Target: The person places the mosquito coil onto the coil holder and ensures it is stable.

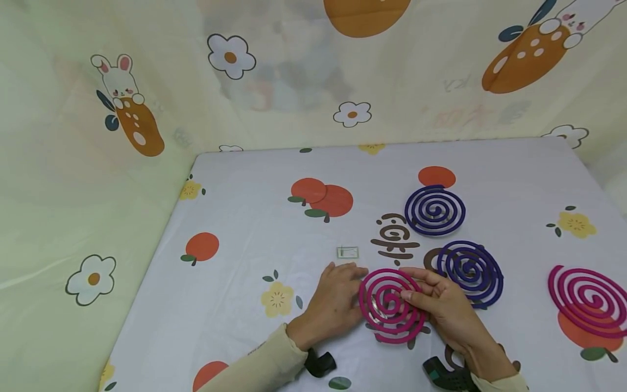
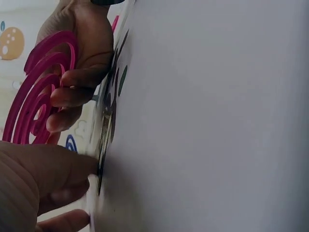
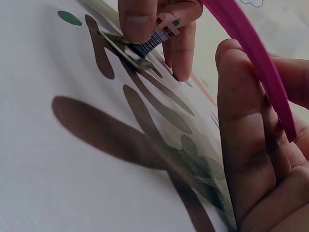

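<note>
A pink mosquito coil [image 1: 390,297] is raised at a slant off the tablecloth. My right hand [image 1: 450,310] pinches its right side between thumb and fingers. On the coil's left, my left hand [image 1: 333,305] reaches down to the cloth, its fingertips partly behind the coil. In the right wrist view the left thumb and fingers pinch a small flat packet [image 3: 153,41] with a barcode label, touching the cloth. The packet's contents are unclear. Through the coil's gaps in the head view, something shiny and clear shows.
Two dark blue coils [image 1: 436,210] lie behind and to the right of the hands. Another pink coil [image 1: 594,298] lies at the far right. A small clear rectangular packet [image 1: 348,252] is just beyond the left fingertips. A printed curtain [image 1: 294,81] hangs behind the table.
</note>
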The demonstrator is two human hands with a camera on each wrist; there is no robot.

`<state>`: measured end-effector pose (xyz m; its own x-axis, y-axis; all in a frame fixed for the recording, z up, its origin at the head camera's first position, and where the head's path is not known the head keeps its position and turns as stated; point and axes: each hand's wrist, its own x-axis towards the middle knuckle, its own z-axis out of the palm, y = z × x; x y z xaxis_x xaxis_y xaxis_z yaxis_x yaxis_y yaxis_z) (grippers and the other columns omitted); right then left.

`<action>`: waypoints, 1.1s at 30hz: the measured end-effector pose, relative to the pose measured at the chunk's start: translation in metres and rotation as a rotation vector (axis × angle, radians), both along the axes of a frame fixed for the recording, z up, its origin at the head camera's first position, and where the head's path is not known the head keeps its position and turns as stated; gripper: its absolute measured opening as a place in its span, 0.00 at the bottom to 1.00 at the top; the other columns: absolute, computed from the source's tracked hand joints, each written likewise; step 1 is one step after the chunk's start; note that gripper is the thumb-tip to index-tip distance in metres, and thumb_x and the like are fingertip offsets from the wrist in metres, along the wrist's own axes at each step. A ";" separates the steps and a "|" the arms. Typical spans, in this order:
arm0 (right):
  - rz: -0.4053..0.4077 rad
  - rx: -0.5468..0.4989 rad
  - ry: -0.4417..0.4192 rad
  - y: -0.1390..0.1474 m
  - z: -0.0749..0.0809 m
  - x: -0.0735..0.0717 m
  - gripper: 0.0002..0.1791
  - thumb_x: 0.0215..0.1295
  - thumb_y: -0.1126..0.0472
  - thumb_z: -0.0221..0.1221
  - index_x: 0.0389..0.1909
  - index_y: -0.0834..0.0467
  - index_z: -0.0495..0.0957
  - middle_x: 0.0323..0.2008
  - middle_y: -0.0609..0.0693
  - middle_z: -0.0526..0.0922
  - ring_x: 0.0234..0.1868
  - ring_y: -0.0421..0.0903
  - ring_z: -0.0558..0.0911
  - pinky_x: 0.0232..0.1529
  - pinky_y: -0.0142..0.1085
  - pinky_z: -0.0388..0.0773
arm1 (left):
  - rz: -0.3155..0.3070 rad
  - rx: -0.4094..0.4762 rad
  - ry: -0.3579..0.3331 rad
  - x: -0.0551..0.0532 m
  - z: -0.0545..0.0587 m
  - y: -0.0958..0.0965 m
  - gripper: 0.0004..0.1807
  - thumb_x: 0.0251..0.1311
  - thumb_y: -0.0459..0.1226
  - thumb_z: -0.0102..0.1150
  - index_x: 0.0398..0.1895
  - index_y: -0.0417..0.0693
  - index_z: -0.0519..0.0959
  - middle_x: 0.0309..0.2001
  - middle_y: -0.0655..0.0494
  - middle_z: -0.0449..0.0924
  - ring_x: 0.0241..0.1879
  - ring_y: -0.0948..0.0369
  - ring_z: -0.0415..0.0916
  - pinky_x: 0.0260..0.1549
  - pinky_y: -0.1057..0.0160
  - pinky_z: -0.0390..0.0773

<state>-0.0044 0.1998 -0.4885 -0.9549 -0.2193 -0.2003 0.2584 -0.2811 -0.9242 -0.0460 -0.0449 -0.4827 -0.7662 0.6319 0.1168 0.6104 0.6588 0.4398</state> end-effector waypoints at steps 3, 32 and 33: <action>0.002 0.006 0.000 0.000 0.001 0.000 0.21 0.72 0.73 0.60 0.62 0.56 0.78 0.49 0.52 0.89 0.48 0.43 0.89 0.46 0.35 0.86 | -0.028 -0.019 -0.043 -0.004 0.003 -0.003 0.19 0.62 0.48 0.72 0.54 0.55 0.88 0.66 0.56 0.80 0.71 0.55 0.70 0.72 0.36 0.62; 0.018 0.033 0.019 0.001 0.001 0.001 0.23 0.72 0.72 0.60 0.67 0.64 0.74 0.49 0.53 0.90 0.48 0.44 0.89 0.45 0.37 0.87 | -0.279 -0.067 -0.107 -0.029 0.004 -0.003 0.21 0.61 0.50 0.74 0.57 0.62 0.88 0.68 0.57 0.76 0.75 0.56 0.62 0.75 0.34 0.51; 0.019 0.032 0.020 0.001 0.001 0.001 0.23 0.72 0.72 0.60 0.67 0.64 0.74 0.49 0.53 0.89 0.48 0.44 0.89 0.45 0.37 0.87 | -0.270 -0.069 -0.096 -0.027 0.004 -0.002 0.20 0.61 0.49 0.74 0.57 0.62 0.88 0.67 0.58 0.76 0.74 0.57 0.63 0.75 0.35 0.51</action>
<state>-0.0034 0.2006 -0.4876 -0.9546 -0.2307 -0.1882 0.2444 -0.2465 -0.9378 -0.0734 -0.0472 -0.4785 -0.5746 0.8184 0.0014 0.7254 0.5085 0.4640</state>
